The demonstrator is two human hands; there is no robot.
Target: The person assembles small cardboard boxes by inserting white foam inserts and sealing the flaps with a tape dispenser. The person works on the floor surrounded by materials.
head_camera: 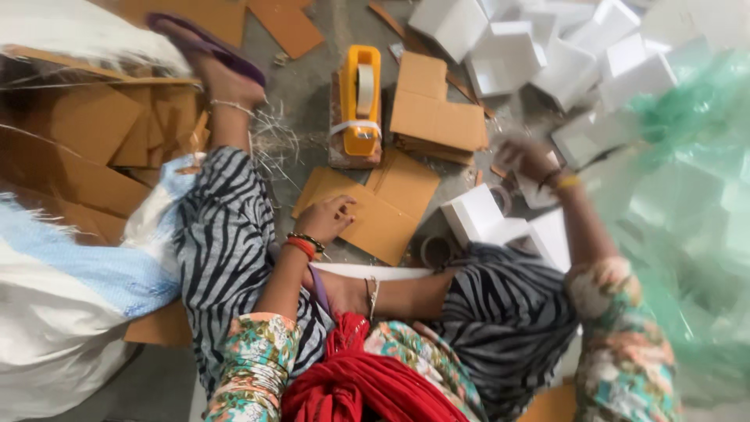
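Note:
I sit on the floor with my legs spread. My left hand (326, 218) rests with spread fingers on a flat brown cardboard sheet (387, 205) lying in front of me. My right hand (528, 159) reaches out to the right over a white box (545, 190); motion blur hides whether the fingers grip it. A folded white box (473, 212) stands by my right knee, next to a tape roll (436, 252). A yellow tape dispenser (362, 100) sits on a block straight ahead, with a stack of cut cardboard pieces (434, 116) to its right.
Several open white boxes (547, 59) are heaped at the top right. A green plastic bag (687, 227) fills the right side. Brown cardboard sheets (86, 141) and a white sack (55, 328) lie at the left. My left foot in a purple sandal (211, 47) points away.

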